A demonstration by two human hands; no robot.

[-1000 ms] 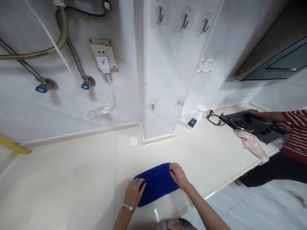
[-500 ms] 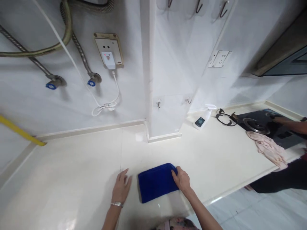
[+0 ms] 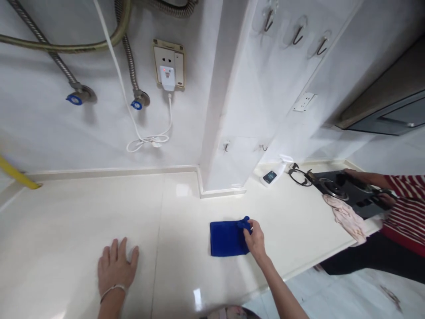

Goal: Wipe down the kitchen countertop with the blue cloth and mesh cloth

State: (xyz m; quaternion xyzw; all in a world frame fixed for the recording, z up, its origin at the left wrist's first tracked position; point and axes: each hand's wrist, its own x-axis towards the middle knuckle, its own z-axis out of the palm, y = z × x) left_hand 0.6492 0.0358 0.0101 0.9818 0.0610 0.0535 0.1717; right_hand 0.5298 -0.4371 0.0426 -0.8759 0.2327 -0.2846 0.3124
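Right corner of the blue cloth (image 3: pixel 227 239) under the right hand (image 3: pixel 255 239); striped-sleeved person (image 3: pixel 407 201) half out of view

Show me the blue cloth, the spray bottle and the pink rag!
blue cloth (image 3: pixel 227 240): head view, middle of its flat folded part.
spray bottle (image 3: pixel 269 177): head view, on its dark label.
pink rag (image 3: pixel 347 217): head view, middle of the crumpled heap.

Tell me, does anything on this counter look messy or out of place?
Mostly tidy. A pink rag lies crumpled at the counter edge beside the hob, and a black burner ring sits off the hob on the counter. The blue cloth is neatly folded, pinched by the right hand.
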